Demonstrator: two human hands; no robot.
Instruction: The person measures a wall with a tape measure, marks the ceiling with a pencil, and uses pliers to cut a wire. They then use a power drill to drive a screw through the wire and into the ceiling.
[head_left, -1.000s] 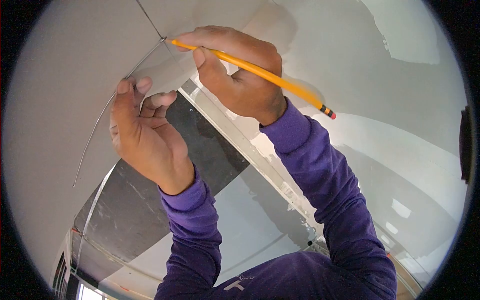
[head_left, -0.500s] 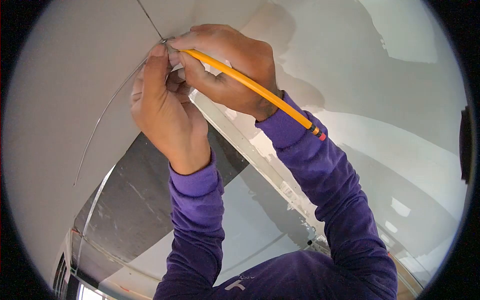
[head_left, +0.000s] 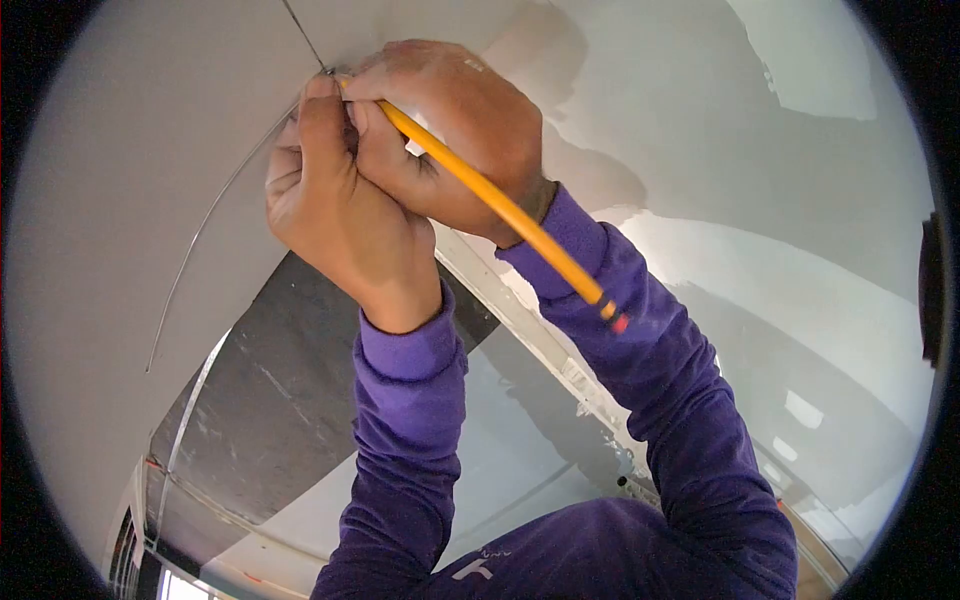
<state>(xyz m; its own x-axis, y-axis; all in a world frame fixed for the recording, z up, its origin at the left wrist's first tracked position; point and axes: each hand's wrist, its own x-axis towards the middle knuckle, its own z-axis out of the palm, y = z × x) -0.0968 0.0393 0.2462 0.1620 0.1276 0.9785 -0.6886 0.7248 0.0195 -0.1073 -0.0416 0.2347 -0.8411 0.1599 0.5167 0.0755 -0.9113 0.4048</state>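
A yellow pencil with a pink eraser is gripped in my right hand, its eraser end slanting down and right past the purple cuff. Its tip is by the fingertips, close to the bend of a thin wire. With thumb and fingers, my left hand pinches that wire at the bend. One stretch of wire runs up out of view; the loose tail curves down and left. Both hands touch each other, and the exact contact of pencil and wire is hidden by fingers.
A pale grey surface lies behind the hands on the left. A dark panel shows below. Patchy plastered board fills the right side, and a whitish edge strip runs diagonally under the right forearm.
My right hand has shifted slightly left and turned, so the pencil's eraser end has swung down and left. The left wrist has moved right, closer against the right hand, still pinching the wire.
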